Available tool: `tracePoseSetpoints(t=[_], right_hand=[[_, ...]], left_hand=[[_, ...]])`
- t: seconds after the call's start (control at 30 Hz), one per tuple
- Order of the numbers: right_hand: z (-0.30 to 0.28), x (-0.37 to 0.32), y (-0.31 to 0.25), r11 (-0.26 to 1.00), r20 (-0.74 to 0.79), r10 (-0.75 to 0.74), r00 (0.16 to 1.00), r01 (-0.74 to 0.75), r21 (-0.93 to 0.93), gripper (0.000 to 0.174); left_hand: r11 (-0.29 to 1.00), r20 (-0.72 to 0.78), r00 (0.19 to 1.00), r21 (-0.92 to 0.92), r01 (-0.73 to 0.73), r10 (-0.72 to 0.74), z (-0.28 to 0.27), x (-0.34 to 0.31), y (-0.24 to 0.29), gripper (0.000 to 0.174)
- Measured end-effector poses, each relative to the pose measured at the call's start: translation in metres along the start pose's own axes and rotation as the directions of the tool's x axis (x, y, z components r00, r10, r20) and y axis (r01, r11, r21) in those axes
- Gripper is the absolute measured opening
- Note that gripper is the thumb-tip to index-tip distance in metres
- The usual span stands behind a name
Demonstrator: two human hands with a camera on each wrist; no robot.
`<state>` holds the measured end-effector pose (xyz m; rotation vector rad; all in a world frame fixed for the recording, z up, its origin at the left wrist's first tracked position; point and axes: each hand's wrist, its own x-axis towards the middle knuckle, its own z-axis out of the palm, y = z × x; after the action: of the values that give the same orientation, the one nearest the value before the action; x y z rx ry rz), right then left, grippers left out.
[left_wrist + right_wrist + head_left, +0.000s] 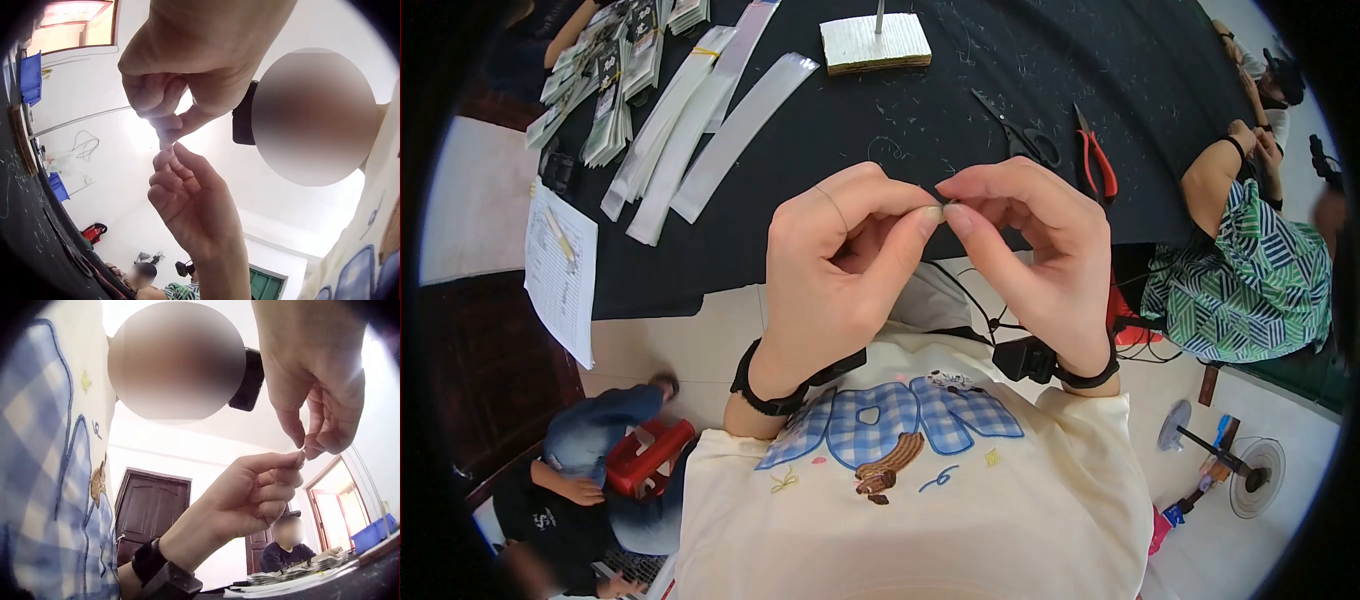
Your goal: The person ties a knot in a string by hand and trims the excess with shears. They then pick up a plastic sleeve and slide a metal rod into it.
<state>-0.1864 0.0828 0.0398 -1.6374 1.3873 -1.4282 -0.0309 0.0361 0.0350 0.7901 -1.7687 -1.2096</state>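
Note:
Both hands are raised in front of the chest, fingertips meeting in the head view. My left hand point(830, 260) pinches a tiny thing between thumb and index finger, the other fingers curled under. From the other side, my right hand point(1050, 240) pinches at the same spot with thumb and index finger. A thin dark strand point(832, 205) runs across the back of the left hand. What lies between the fingertips is mostly hidden; I cannot tell its kind. In the right wrist view a small pale tip shows where the fingers of both hands meet.
On the black cloth point(1140, 60) stand a white foam-like block point(875, 42) with an upright rod, black scissors point(1025, 135) and red-handled pliers point(1095, 160). Thread-like scraps lie around. Clear plastic sleeves point(740, 135), packet bundles point(615, 90) and a written sheet point(560, 270) are left. Other people sit nearby.

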Motion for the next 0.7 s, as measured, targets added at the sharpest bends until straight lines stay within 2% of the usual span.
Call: tracePoseSetpoints(t=[0.13,0.23,0.37,0.43,0.47,0.5,0.53,0.57,0.6,0.67,0.7], right_hand=[[0.001,0.001,0.002,1.0,-0.004,-0.013,1.0,0.013,-0.01,0.014],[0.001,0.001,0.001,0.999,-0.035,0.022,0.999,-0.021,0.034,0.015],[-0.008,0.003,-0.002,1.0,-0.023,0.01,1.0,-0.01,-0.004,0.012],[-0.011,0.001,-0.005,0.992,-0.063,0.09,0.994,-0.083,0.097,0.009],[-0.011,0.001,-0.008,0.992,-0.063,0.084,0.994,-0.078,0.095,0.009],[-0.011,0.001,-0.013,0.973,-0.026,0.174,0.984,-0.168,0.159,0.009],[-0.011,0.001,-0.016,0.942,0.015,0.259,0.966,-0.256,0.219,0.01],[-0.011,0.001,-0.017,0.895,0.07,0.324,0.943,-0.33,0.3,0.011],[-0.01,0.001,-0.017,0.897,0.069,0.32,0.945,-0.326,0.298,0.011],[-0.007,0.001,-0.014,0.832,0.1,0.343,0.934,-0.352,0.428,0.012],[-0.006,0.002,-0.015,0.845,0.088,0.33,0.94,-0.336,0.416,0.013]], left_hand=[[1.0,-0.002,1.0,0.0,0.018,-0.018,0.0,0.001,-0.001,0.003],[0.997,-0.024,0.999,-0.074,0.031,-0.033,0.0,0.001,-0.006,0.004],[0.971,-0.012,0.996,-0.224,0.08,-0.085,-0.001,0.004,-0.006,0.004],[0.959,-0.018,0.995,-0.27,0.09,-0.099,-0.001,0.004,-0.005,0.004],[0.985,-0.05,0.998,-0.167,0.038,-0.047,-0.001,0.003,-0.004,0.005],[0.998,-0.076,0.997,-0.062,-0.011,0.006,-0.001,0.003,-0.003,0.007],[0.998,-0.076,0.997,-0.062,-0.015,0.011,0.0,0.003,-0.002,0.007],[0.988,-0.113,0.983,0.081,-0.135,0.143,0.001,0.003,-0.001,0.008],[0.943,-0.131,0.952,0.226,-0.244,0.277,0.003,0.004,0.0,0.009],[0.924,-0.152,0.928,0.24,-0.299,0.34,0.006,0.004,-0.002,0.014],[0.913,-0.146,0.921,0.257,-0.317,0.361,0.006,0.004,-0.003,0.016]])
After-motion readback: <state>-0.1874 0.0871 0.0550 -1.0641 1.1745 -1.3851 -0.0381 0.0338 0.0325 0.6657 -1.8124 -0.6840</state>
